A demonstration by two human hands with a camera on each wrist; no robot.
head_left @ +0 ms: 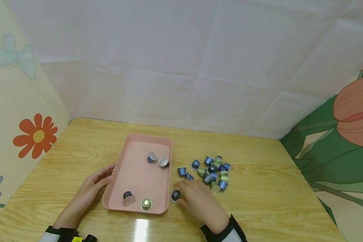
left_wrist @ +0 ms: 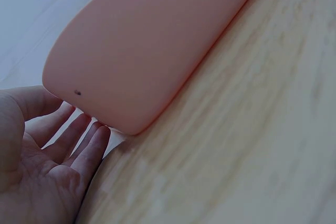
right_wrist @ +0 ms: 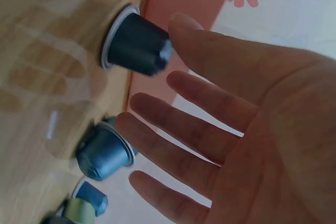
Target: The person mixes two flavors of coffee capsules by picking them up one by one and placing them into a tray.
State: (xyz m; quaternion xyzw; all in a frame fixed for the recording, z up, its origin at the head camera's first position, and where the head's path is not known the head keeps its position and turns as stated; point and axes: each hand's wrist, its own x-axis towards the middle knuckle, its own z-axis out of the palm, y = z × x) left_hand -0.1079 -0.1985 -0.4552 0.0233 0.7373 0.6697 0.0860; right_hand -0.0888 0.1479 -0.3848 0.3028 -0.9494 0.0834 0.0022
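My left hand point(head_left: 92, 186) touches the left edge of a pink tray point(head_left: 139, 174); in the left wrist view its fingers point(left_wrist: 94, 148) lie loosely against the tray's end. My right hand point(head_left: 198, 201) is over the table at the tray's right side, beside a dark coffee capsule point(head_left: 175, 195) standing on its rim. In the right wrist view the thumb tip is close to that dark capsule point(right_wrist: 137, 44), and the other fingers point(right_wrist: 178, 124) are extended and spread. Inside the tray are a blue capsule point(head_left: 152, 157), a capsule showing its pale lid point(head_left: 163, 162), a dark one point(head_left: 128, 198) and a green one point(head_left: 146, 204).
Right of the tray, a loose pile of blue, green and dark capsules point(head_left: 213, 174) lies on the wooden table point(head_left: 260, 195). Nearer the tray are blue capsules point(head_left: 182, 171), partly beside my right fingers. A white cloth point(head_left: 181, 84) hangs along the table's far edge.
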